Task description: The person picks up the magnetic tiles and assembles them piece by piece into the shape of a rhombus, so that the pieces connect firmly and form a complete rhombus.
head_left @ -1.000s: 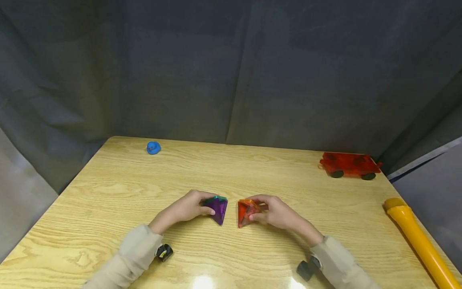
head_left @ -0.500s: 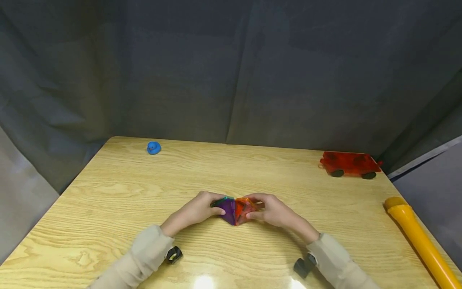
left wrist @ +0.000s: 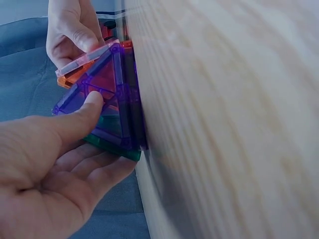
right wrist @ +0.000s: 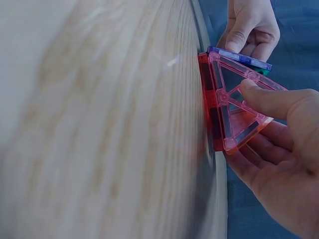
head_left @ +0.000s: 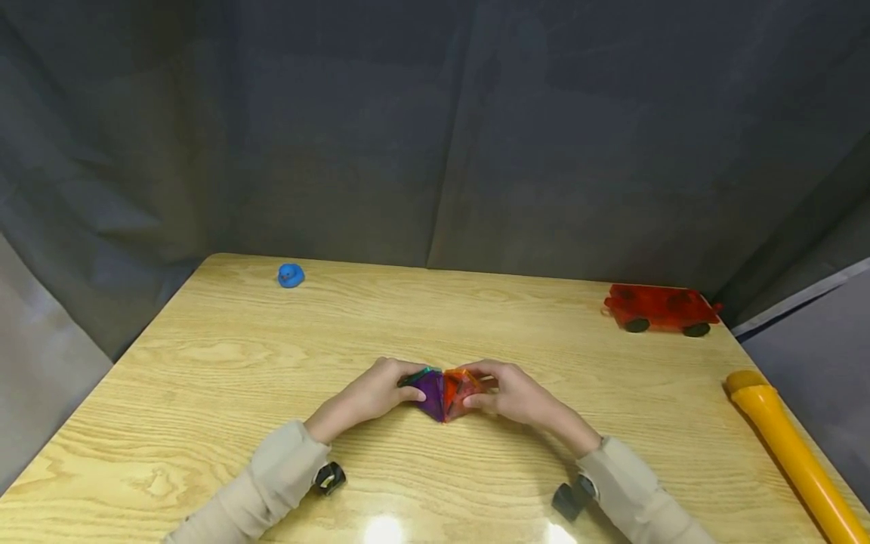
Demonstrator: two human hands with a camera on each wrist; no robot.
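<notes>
Two small pyramids of translucent magnetic tiles stand side by side on the wooden table, their near edges touching in the head view. The left one, a purple and green tile pyramid [head_left: 429,398], is gripped by my left hand [head_left: 376,390], thumb on a purple face and fingers behind on the green side. My right hand [head_left: 514,393] holds the other, a red, pink and orange tile pyramid [head_left: 459,396]. In the right wrist view its thumb lies on a pink triangle tile [right wrist: 234,102]. The left wrist view shows the purple triangle tile [left wrist: 115,97] close up. The far fingers are partly hidden.
A blue rubber duck [head_left: 291,276] sits near the table's back left edge. At the back right stands a red wheeled toy car base [head_left: 662,308]. A yellow tube-shaped object [head_left: 791,453] lies along the right edge. Dark cloth [head_left: 435,136] hangs behind the table [head_left: 272,325].
My left hand has brought the purple and green pyramid rightward until it meets the red and orange one. The right hand has shifted only slightly. In the last half second little has moved.
</notes>
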